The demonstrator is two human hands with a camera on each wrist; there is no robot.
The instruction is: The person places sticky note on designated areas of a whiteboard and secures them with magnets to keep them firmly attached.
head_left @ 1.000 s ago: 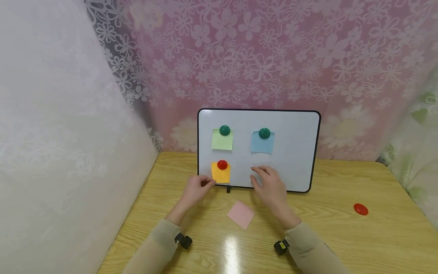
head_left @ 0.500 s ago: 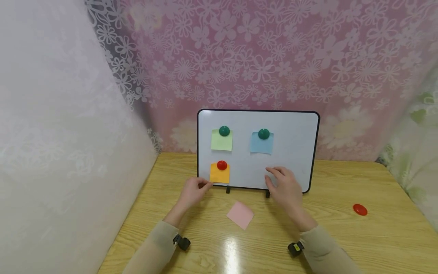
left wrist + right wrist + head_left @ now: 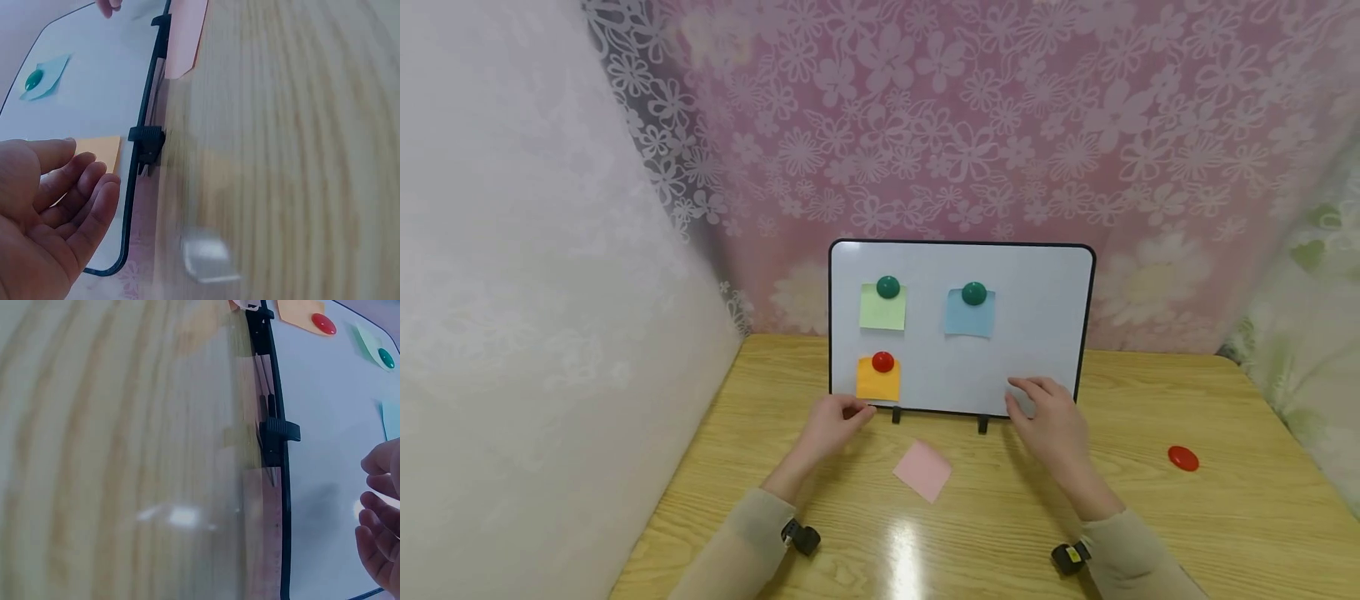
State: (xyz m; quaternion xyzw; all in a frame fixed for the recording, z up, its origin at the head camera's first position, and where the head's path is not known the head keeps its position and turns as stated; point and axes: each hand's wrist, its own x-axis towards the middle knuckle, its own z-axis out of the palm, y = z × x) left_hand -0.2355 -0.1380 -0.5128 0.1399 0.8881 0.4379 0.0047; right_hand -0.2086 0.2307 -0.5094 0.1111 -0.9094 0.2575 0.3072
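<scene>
A whiteboard (image 3: pixel 1037 308) with a black frame stands upright on the table. An orange sticky note (image 3: pixel 877 383) hangs low on its left side under a red round magnet (image 3: pixel 882 362). Just below that note, my left hand (image 3: pixel 831 428) is at the board's bottom edge, fingers loosely bent around nothing. My right hand (image 3: pixel 1051 425) is in front of the lower right part of the board, thumb and fingers apart and holding nothing. Higher up, green magnets hold a light green note (image 3: pixel 882 315) and a blue note (image 3: pixel 969 318).
A pink sticky note (image 3: pixel 923 472) lies on the wooden table (image 3: pixel 970 533) in front of the board. Far to the right lies another red magnet (image 3: pixel 1183 458). Small black feet (image 3: pixel 982 424) support the board. A floral curtain (image 3: pixel 925 125) hangs behind.
My right hand has moved right along the lower board, uncovering its right foot. The left hand has shifted slightly down from the orange note's lower corner. The notes stay where they were.
</scene>
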